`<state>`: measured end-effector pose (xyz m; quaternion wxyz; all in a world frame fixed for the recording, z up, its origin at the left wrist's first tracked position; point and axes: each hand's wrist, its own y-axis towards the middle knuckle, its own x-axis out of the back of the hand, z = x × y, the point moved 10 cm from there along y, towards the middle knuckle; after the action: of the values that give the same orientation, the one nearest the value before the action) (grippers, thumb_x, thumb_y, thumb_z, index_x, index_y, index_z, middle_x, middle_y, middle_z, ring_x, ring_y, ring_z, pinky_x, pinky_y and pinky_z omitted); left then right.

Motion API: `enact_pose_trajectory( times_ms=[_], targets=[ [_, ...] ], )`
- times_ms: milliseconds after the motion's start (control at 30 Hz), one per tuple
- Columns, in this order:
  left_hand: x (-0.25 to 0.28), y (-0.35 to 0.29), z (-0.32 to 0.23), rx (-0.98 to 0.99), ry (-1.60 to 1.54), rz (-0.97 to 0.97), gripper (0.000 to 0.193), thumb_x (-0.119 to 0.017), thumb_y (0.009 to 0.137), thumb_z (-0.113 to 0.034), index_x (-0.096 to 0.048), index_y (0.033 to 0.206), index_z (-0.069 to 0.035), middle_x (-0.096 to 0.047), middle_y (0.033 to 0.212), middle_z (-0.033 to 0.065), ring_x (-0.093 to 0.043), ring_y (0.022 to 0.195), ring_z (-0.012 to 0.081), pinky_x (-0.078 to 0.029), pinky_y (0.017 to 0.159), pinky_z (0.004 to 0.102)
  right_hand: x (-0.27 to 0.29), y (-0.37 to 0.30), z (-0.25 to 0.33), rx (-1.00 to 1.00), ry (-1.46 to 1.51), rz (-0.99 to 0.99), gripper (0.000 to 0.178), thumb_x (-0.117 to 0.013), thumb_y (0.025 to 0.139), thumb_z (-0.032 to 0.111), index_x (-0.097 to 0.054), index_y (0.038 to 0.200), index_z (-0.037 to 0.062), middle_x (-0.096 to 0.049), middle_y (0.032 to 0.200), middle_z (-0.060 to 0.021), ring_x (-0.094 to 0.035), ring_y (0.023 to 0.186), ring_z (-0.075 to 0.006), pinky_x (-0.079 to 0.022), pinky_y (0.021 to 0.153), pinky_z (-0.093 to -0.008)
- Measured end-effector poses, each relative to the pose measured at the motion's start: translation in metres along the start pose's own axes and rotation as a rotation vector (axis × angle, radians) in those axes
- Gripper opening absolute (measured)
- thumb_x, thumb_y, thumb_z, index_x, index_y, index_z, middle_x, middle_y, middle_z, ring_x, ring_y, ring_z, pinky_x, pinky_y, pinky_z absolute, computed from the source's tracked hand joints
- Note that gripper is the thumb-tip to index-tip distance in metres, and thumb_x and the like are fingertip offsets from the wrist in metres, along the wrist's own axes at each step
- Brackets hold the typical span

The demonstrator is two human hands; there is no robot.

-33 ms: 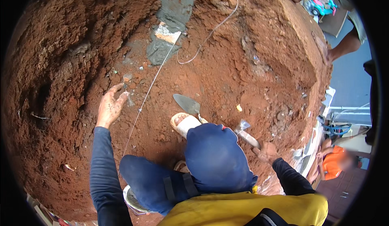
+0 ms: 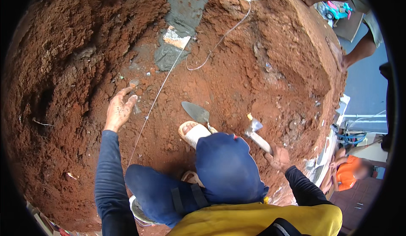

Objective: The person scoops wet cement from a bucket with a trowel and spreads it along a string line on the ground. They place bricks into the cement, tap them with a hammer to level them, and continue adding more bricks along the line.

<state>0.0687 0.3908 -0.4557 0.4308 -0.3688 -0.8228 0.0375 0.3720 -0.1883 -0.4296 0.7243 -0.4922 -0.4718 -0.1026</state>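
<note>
My left hand (image 2: 119,109) is stretched out with its fingers apart and holds nothing. It hovers over the red soil beside a small grey stone (image 2: 134,83) and a taut white string line (image 2: 158,94). My right hand (image 2: 279,157) grips the wooden handle of a small hammer (image 2: 255,131), whose metal head rests on the soil. A steel trowel (image 2: 195,111) lies on the ground just beyond my sandalled foot (image 2: 192,132). My knee in blue trousers (image 2: 226,168) hides the ground between my hands.
A grey mortar strip (image 2: 182,12) runs away at the top, with a broken brick piece (image 2: 175,38) on it. Steep earth banks (image 2: 63,67) rise on the left and right. Another person's arm (image 2: 359,50) leans on the right bank, and a person in orange (image 2: 349,172) is at the right edge.
</note>
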Motion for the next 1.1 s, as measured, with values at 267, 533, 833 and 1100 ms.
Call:
enact_pose_trajectory(
  times_ms=[267, 533, 833, 1100],
  targets=[
    [-0.074, 0.175, -0.03, -0.174, -0.014, -0.118, 0.059, -0.068, 0.099, -0.035, -0.057, 0.149, -0.004, -0.055, 0.154, 0.0229, -0.053, 0.143, 0.0399, -0.039, 0.123, 0.0481, 0.107, 0.243, 0.256, 0.297, 0.489, -0.266, 0.048, -0.061, 0.105, 0.046, -0.051, 0.132, 0.0077, -0.072, 0.098, -0.0264, -0.072, 0.095, -0.0492, -0.056, 0.083, -0.0537],
    [-0.126, 0.341, -0.036, -0.15, -0.214, -0.177, 0.057, -0.067, 0.099, -0.03, -0.059, 0.145, 0.001, -0.062, 0.144, 0.029, -0.06, 0.135, 0.0426, -0.045, 0.116, 0.0452, 0.111, 0.421, 0.349, 0.477, 0.367, -0.353, 0.051, -0.048, 0.11, 0.037, -0.043, 0.151, 0.0072, -0.071, 0.108, -0.0353, -0.07, 0.099, -0.0531, -0.054, 0.091, -0.0601],
    [-0.135, 0.4, -0.035, 0.095, -0.104, -0.193, 0.057, -0.076, 0.092, -0.053, -0.071, 0.112, 0.0, -0.076, 0.108, 0.0241, -0.073, 0.103, 0.0363, -0.054, 0.095, 0.0437, 0.124, 0.424, 0.35, 0.473, 0.41, -0.221, 0.054, -0.043, 0.112, 0.033, -0.035, 0.158, 0.0064, -0.07, 0.111, -0.0354, -0.07, 0.101, -0.0526, -0.055, 0.091, -0.0585],
    [-0.131, 0.42, -0.043, 0.079, -0.034, -0.086, 0.059, -0.079, 0.085, -0.059, -0.074, 0.109, -0.004, -0.075, 0.118, 0.0221, -0.071, 0.114, 0.035, -0.053, 0.101, 0.0449, 0.102, 0.442, 0.347, 0.323, 0.399, -0.086, 0.052, -0.041, 0.114, 0.037, -0.037, 0.16, 0.0132, -0.069, 0.121, -0.0325, -0.07, 0.108, -0.0501, -0.056, 0.093, -0.057]
  ],
)
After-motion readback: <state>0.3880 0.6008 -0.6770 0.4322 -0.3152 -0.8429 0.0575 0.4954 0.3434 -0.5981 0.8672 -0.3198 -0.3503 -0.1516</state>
